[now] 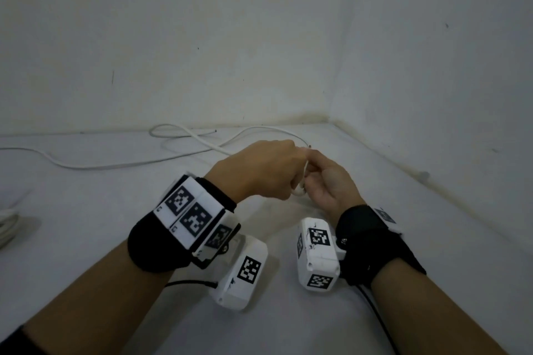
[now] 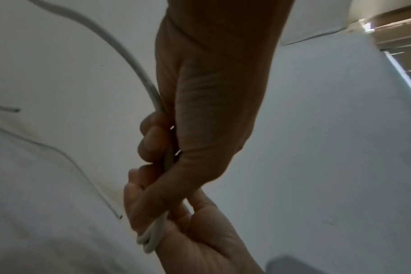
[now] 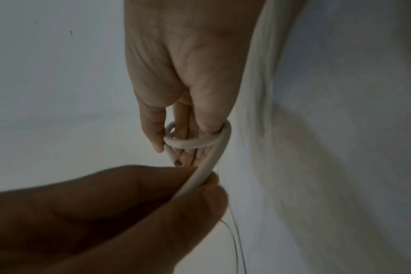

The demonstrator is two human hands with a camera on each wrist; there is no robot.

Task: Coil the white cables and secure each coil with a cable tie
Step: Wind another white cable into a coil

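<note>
Both hands meet over the white surface, near the corner of the walls. My left hand [image 1: 265, 170] curls round a white cable [image 2: 139, 74] and pinches it between thumb and fingertips [image 3: 207, 187]. My right hand [image 1: 328, 184] sits just right of it, palm toward me. A small loop of the same cable [image 3: 195, 144] is wound round the right hand's fingers [image 3: 183, 129], and its thumb holds the cut end [image 3: 174, 157] against them. The rest of the cable [image 1: 202, 141] trails back across the surface toward the far wall.
A second long white cable [image 1: 86, 164] lies loose across the left of the surface. A bundle of coiled white cable [image 1: 5, 225] shows at the left edge. Walls close the far side and the right side.
</note>
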